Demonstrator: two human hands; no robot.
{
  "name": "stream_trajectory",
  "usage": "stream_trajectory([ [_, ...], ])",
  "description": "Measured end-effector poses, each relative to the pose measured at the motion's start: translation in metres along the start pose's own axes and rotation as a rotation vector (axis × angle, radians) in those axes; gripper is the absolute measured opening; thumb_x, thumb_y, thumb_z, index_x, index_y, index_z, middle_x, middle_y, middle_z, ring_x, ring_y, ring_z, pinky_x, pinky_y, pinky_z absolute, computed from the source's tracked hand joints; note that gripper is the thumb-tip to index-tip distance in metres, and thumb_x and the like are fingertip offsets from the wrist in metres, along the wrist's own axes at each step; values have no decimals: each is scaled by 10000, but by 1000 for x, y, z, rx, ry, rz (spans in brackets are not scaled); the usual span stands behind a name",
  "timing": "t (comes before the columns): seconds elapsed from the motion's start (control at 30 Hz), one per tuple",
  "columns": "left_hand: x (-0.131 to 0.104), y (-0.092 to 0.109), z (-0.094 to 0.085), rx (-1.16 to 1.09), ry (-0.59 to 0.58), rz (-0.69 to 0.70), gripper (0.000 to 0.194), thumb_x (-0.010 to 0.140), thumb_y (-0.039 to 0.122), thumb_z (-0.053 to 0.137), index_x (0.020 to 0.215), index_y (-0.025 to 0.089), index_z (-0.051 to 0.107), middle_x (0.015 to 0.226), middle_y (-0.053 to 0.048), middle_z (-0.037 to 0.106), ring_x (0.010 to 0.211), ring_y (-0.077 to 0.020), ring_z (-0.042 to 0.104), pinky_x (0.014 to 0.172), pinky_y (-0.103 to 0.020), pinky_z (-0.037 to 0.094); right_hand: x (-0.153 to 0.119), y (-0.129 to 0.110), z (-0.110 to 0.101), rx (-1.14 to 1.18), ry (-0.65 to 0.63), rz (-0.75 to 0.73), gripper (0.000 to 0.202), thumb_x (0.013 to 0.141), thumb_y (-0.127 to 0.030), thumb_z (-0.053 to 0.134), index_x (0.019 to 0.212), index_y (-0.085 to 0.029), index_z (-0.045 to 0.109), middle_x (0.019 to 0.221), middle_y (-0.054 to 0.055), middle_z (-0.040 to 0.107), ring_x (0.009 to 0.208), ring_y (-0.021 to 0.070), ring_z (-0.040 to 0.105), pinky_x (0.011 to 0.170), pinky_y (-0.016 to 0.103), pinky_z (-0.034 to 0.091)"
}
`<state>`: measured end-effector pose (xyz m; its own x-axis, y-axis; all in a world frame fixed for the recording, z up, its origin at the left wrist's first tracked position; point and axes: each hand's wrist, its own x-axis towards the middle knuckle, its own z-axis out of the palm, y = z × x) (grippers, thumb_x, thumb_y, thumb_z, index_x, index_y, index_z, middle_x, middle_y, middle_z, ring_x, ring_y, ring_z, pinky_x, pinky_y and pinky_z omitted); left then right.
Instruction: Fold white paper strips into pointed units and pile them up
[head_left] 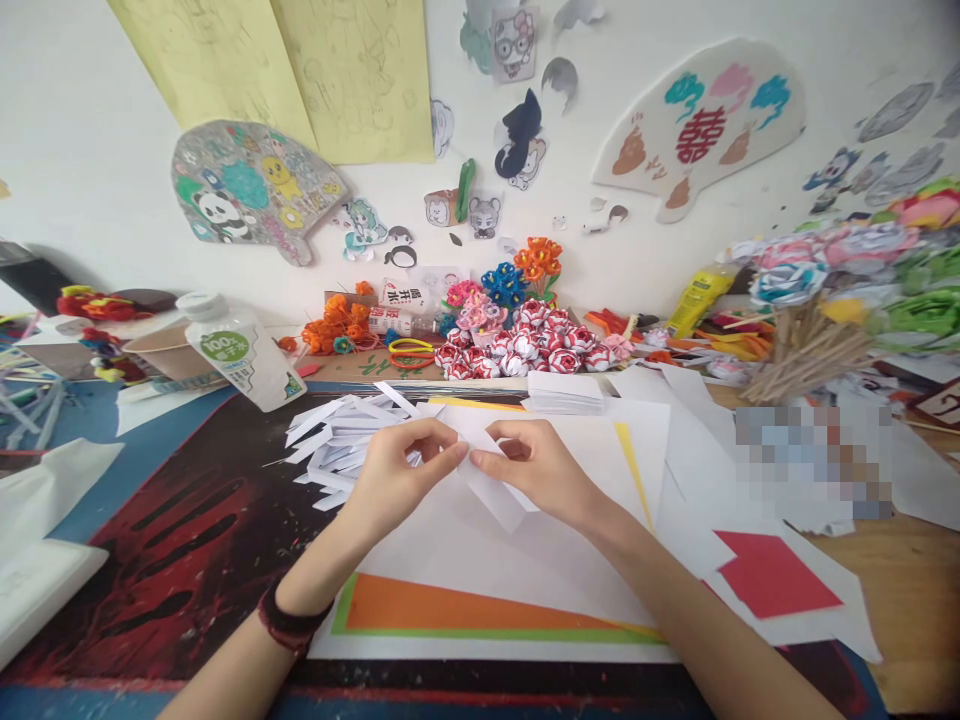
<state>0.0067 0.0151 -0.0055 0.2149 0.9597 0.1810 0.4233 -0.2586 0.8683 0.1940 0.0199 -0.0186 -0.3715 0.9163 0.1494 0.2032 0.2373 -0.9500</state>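
Observation:
A small piece of white paper (491,500) is held up over the stacked sheets, pinched from both sides. My left hand (401,470) grips its left edge between thumb and fingers. Opposite it, my right hand (532,465) has thumb and fingertips closed on the same paper, and the two thumbs almost meet. Beneath lie large white sheets (480,570), with orange paper (420,605) and green edges showing under them. Just left of my left hand is a heap of white paper strips (330,455). Behind my hands sits a stack of small white papers (564,392).
Red and white paper flowers (525,345) line the back by the wall. A white bottle (244,350) stands tilted at left, near a paper cup (169,355). Red paper (780,573) lies at right, below a bundle of stemmed flowers (795,330). A yellow bottle (697,300) leans behind.

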Motion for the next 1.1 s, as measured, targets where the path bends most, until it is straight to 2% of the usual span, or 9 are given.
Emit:
stream_trajectory([
  [0.23, -2, 1, -2, -85, 37, -2, 210, 819, 357, 646, 772, 152, 657, 677, -5, 591, 620, -113, 490, 584, -237, 374, 1, 1, 0, -6, -6, -7, 226, 815, -346, 638, 711, -146, 619, 579, -45, 454, 522, 79, 368, 471, 223, 226],
  [0.53, -3, -1, 0, -170, 54, 5, 231, 824, 367, 648, 752, 149, 673, 717, -21, 640, 636, -122, 522, 574, -231, 375, 0, 0, -1, 7, 22, 6, 237, 796, -377, 647, 729, -151, 619, 600, -39, 471, 540, 89, 391, 490, 233, 251],
  [0.73, -1, 1, -3, -104, 45, 24, 239, 842, 383, 620, 769, 158, 650, 743, -26, 636, 666, -136, 541, 577, -231, 385, 0, -2, -3, 20, 8, -17, 262, 799, -365, 634, 658, -152, 575, 591, -46, 420, 534, 86, 358, 488, 237, 239],
  [0.93, -3, 0, -2, -38, 33, 62, 211, 868, 358, 591, 793, 163, 621, 702, -5, 565, 649, -123, 482, 611, -238, 380, 0, -3, -3, 13, -6, -31, 280, 803, -341, 634, 617, -160, 529, 585, -50, 386, 537, 84, 329, 490, 239, 228],
  [1.1, -3, -4, 0, -6, 40, 101, 218, 889, 353, 558, 786, 163, 591, 703, -2, 536, 673, -128, 478, 642, -243, 379, 0, -2, -2, 15, -21, -60, 258, 808, -304, 631, 619, -152, 543, 587, -50, 373, 528, 77, 298, 485, 241, 203],
])
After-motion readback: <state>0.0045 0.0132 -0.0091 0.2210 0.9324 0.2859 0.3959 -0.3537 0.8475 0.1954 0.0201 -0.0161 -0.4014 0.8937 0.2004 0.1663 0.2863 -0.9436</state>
